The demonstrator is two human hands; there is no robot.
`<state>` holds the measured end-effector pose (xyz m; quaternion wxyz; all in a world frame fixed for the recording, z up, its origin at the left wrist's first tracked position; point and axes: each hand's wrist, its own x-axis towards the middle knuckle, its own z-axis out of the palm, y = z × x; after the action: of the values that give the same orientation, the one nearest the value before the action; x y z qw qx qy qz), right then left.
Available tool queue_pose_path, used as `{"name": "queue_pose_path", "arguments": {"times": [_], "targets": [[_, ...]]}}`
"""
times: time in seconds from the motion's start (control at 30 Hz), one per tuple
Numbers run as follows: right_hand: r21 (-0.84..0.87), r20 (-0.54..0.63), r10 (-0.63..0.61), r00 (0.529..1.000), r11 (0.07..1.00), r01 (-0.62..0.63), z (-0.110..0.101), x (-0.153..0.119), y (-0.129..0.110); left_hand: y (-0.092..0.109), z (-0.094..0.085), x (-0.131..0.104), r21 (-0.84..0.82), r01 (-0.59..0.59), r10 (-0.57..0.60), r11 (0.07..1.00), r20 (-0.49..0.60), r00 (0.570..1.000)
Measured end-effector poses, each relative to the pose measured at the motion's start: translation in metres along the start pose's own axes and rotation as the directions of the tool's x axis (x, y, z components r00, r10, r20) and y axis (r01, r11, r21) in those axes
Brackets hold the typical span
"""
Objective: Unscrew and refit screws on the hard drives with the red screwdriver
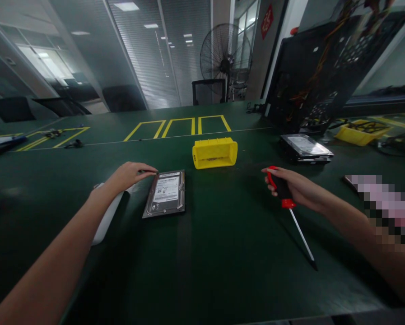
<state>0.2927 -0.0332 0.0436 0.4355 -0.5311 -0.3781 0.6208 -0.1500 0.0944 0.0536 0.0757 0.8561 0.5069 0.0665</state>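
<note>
A hard drive with a white label lies face up on the green table, left of the middle. The fingertips of my left hand are pinched together at its far left corner. In my right hand is a red and black screwdriver; the fingers wrap around its handle, and its shaft slants down toward the near right. Partly hidden under my left forearm is a long white object whose kind I cannot make out.
A yellow bin stands beyond the drive, its open side toward me. To the right are stacked hard drives, a black computer case and another yellow bin with cables. Yellow tape rectangles mark the far table.
</note>
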Motion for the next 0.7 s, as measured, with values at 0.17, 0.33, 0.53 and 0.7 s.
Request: {"name": "queue_pose_path", "arguments": {"times": [0.17,0.33,0.53,0.7], "targets": [[-0.137,0.076,0.041,0.996,0.99,-0.03,0.006,-0.002,0.008,-0.006,0.006,0.0,0.058,0.04,-0.04,0.998,-0.005,0.999],[-0.211,0.127,0.044,0.991,0.977,-0.016,0.007,-0.002,0.012,-0.005,0.011,-0.001,0.16,0.082,-0.07,0.984,-0.076,0.995],[-0.242,0.123,0.035,0.992,0.97,-0.004,0.008,-0.001,0.012,0.013,0.011,0.001,0.218,0.22,-0.197,0.951,-0.119,0.973],[-0.273,0.133,0.039,0.99,0.962,-0.002,0.009,-0.003,0.012,0.011,0.015,0.009,0.196,0.154,-0.142,0.968,-0.073,0.987]]}}
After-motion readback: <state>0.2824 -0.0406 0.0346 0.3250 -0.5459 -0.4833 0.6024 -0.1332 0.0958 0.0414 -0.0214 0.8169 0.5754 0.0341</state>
